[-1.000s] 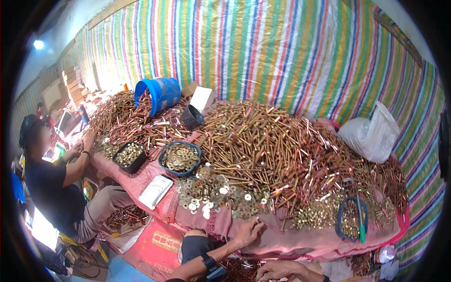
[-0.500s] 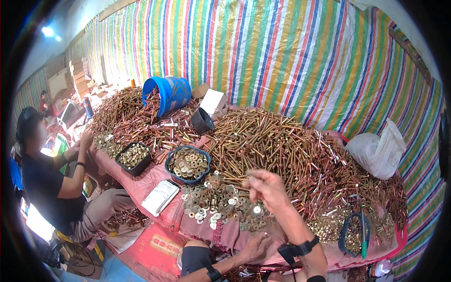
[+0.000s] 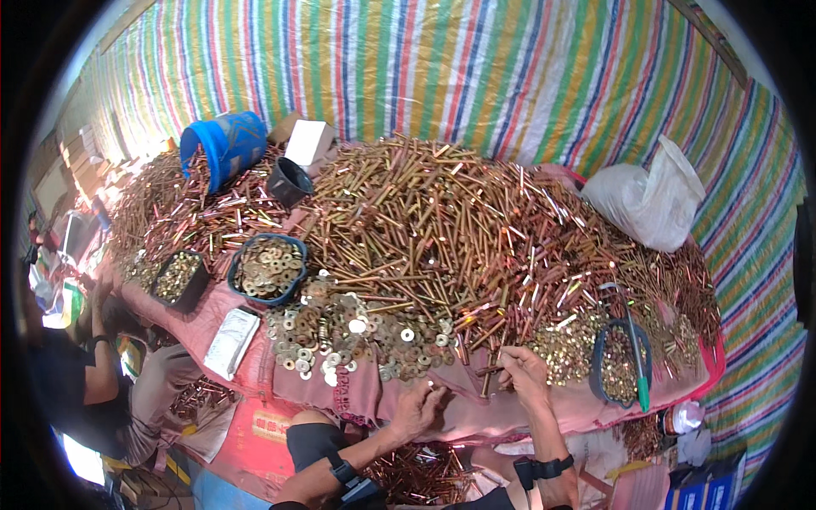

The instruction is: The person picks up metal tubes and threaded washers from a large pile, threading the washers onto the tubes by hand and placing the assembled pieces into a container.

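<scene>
My left hand (image 3: 418, 410) is closed in front of the washers (image 3: 353, 340), just above the pink cloth (image 3: 476, 416). A small pale glint shows at its fingertips, too small to name. At the front edge of the bolt pile, my right hand (image 3: 527, 378) curls inward, with thumb and fingertips against a copper-coloured bolt (image 3: 488, 371). Another bolt (image 3: 484, 388) lies beside these fingers, pointing toward me. Loose brassy nuts (image 3: 561, 348) are heaped right of that hand. Behind both hands spreads the big pile of long bolts (image 3: 425, 221).
A blue basket of washers (image 3: 268, 298), a black tub of nuts (image 3: 183, 302) and a white pad (image 3: 232, 343) stand left. On the right are a dark basket (image 3: 599, 387) with a green-handled tool (image 3: 642, 395) and a white sack (image 3: 650, 200). A co-worker (image 3: 93, 382) sits at left.
My right hand has come down from above the washers and bolts to the pile's front edge. The left hand stays low near the cloth. The view has shifted right and downward.
</scene>
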`<act>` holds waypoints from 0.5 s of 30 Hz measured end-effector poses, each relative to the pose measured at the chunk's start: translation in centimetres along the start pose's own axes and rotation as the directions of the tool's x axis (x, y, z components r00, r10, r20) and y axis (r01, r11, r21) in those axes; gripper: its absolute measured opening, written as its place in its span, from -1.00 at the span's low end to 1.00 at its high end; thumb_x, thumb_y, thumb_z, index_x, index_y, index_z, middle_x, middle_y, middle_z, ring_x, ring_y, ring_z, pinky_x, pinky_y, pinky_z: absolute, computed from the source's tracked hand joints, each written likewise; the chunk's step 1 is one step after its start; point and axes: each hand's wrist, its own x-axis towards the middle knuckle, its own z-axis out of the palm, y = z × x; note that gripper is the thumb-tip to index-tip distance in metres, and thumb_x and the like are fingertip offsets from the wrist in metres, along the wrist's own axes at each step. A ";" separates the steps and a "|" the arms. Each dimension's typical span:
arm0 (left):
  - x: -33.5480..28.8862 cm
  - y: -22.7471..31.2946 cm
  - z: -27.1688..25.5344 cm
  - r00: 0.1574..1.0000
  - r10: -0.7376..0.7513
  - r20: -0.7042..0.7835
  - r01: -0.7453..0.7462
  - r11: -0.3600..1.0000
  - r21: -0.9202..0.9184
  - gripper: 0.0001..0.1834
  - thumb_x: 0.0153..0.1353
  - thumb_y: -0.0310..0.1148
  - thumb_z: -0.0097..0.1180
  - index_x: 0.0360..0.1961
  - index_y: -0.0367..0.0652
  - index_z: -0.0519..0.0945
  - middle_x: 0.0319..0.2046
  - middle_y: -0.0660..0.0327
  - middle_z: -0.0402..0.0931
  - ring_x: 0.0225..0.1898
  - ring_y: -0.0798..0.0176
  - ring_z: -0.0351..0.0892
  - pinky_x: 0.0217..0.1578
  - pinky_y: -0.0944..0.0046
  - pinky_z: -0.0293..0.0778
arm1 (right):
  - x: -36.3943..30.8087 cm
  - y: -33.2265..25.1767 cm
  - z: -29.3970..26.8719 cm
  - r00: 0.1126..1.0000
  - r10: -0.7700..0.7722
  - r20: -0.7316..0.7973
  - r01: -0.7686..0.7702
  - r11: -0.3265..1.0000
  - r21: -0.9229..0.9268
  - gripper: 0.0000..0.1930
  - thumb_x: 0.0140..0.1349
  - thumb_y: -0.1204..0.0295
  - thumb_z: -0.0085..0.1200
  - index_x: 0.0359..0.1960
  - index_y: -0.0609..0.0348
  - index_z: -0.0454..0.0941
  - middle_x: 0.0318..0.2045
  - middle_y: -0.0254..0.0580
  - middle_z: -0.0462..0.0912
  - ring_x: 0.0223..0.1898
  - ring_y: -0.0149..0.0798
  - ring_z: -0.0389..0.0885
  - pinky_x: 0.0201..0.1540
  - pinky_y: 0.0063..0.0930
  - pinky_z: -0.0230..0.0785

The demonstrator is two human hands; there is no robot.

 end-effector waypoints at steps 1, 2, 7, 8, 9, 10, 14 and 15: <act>0.0 0.2 0.0 0.997 -0.081 0.005 0.081 0.997 -0.012 -0.91 0.47 -0.41 0.16 -0.18 -0.19 0.63 -0.49 0.06 0.54 -0.47 0.10 0.58 -0.39 0.15 0.50 | -0.1 0.3 -0.2 1.000 -0.014 0.001 0.014 0.999 -0.053 -0.78 0.43 0.45 0.23 0.02 0.28 0.67 -0.35 -0.21 0.75 -0.53 -0.47 0.65 -0.57 -0.60 0.47; 0.2 0.4 0.0 0.999 -0.031 -0.008 0.031 0.999 0.026 -0.91 0.46 -0.41 0.17 -0.18 -0.20 0.63 -0.48 0.05 0.54 -0.47 0.10 0.57 -0.39 0.16 0.49 | 0.0 0.4 -0.2 1.000 -0.031 0.008 0.031 0.994 -0.105 -0.79 0.42 0.46 0.23 0.01 0.28 0.68 -0.35 -0.21 0.75 -0.52 -0.48 0.66 -0.57 -0.60 0.46; 1.1 0.9 -0.2 0.995 -0.096 0.036 0.096 0.995 0.012 -0.90 0.45 -0.41 0.20 -0.18 -0.23 0.64 -0.49 0.04 0.53 -0.47 0.11 0.55 -0.40 0.17 0.48 | 0.5 -0.2 1.6 0.995 -0.096 -0.015 0.090 0.967 -0.239 -0.85 0.37 0.47 0.24 -0.12 0.28 0.73 -0.39 -0.28 0.75 -0.42 -0.43 0.71 -0.52 -0.52 0.46; 1.4 0.8 -0.4 0.994 -0.097 0.049 0.097 0.995 0.009 -0.89 0.45 -0.41 0.20 -0.19 -0.23 0.64 -0.49 0.04 0.53 -0.48 0.11 0.55 -0.40 0.17 0.48 | 0.6 -0.3 2.3 0.979 -0.201 -0.001 0.189 0.919 -0.346 -0.86 0.35 0.46 0.26 -0.16 0.27 0.74 -0.38 -0.24 0.75 -0.41 -0.36 0.72 -0.48 -0.45 0.49; 1.7 0.7 -0.5 0.992 -0.108 0.061 0.108 0.994 -0.010 -0.89 0.46 -0.41 0.20 -0.19 -0.24 0.64 -0.49 0.04 0.53 -0.48 0.12 0.55 -0.41 0.17 0.48 | 0.7 -0.5 2.9 0.954 -0.297 0.031 0.281 0.859 -0.428 -0.87 0.33 0.45 0.27 -0.19 0.26 0.74 -0.37 -0.20 0.76 -0.40 -0.29 0.73 -0.44 -0.38 0.52; 1.8 0.6 -0.5 0.996 -0.067 0.061 0.066 0.998 0.015 -0.89 0.47 -0.42 0.19 -0.19 -0.24 0.64 -0.52 0.12 0.54 -0.50 0.23 0.56 -0.45 0.23 0.47 | 0.8 -0.7 3.6 0.930 -0.362 0.061 0.341 0.791 -0.507 -0.87 0.31 0.44 0.29 -0.22 0.24 0.75 -0.36 -0.16 0.76 -0.39 -0.22 0.74 -0.39 -0.31 0.54; 2.0 0.3 -0.4 0.998 -0.012 0.058 0.013 1.000 -0.008 -0.89 0.49 -0.44 0.18 -0.20 -0.25 0.63 -0.57 0.26 0.55 -0.55 0.43 0.58 -0.54 0.34 0.46 | 0.4 -1.6 6.1 0.884 -0.431 0.184 0.428 0.585 -0.688 -0.83 0.23 0.35 0.38 -0.26 0.19 0.75 -0.37 -0.01 0.70 -0.38 0.07 0.70 -0.30 -0.12 0.51; 1.9 0.4 -0.4 0.998 -0.012 0.068 0.016 0.998 -0.055 -0.89 0.49 -0.44 0.18 -0.21 -0.25 0.63 -0.57 0.26 0.56 -0.56 0.42 0.58 -0.54 0.33 0.46 | 0.4 -1.8 6.7 0.897 -0.401 0.187 0.408 0.588 -0.699 -0.83 0.25 0.35 0.37 -0.27 0.18 0.74 -0.37 0.00 0.69 -0.37 0.09 0.69 -0.30 -0.10 0.51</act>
